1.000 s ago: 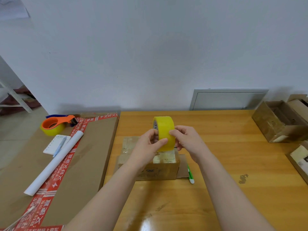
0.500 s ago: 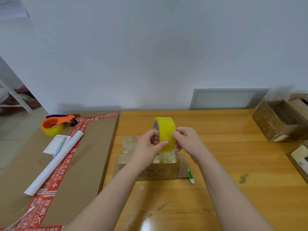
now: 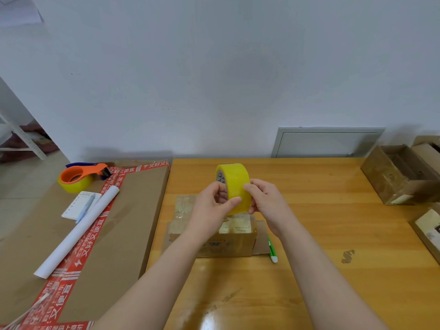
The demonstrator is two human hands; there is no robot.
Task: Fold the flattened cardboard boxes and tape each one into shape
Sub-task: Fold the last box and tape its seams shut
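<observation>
A yellow tape roll (image 3: 234, 181) is held upright above a small cardboard box (image 3: 228, 241) that stands on the wooden table (image 3: 321, 234). My left hand (image 3: 212, 206) grips the roll from the left, thumb across its outer face. My right hand (image 3: 266, 198) grips it from the right, thumb on the yellow band. The box's top shows shiny tape, and a flap sticks out flat at its right side. My arms hide part of the box's front.
A green and white pen (image 3: 272, 251) lies right of the box. Left of the table a big cardboard carton (image 3: 128, 222) carries an orange tape dispenser (image 3: 78, 176), a notepad (image 3: 78, 204) and a white paper roll (image 3: 78, 232). Open boxes (image 3: 400, 177) stand at the right edge.
Both thumbs have shifted slightly on the roll's yellow band, and the left thumb has slid further right across it. The roll stays in nearly the same place above the box.
</observation>
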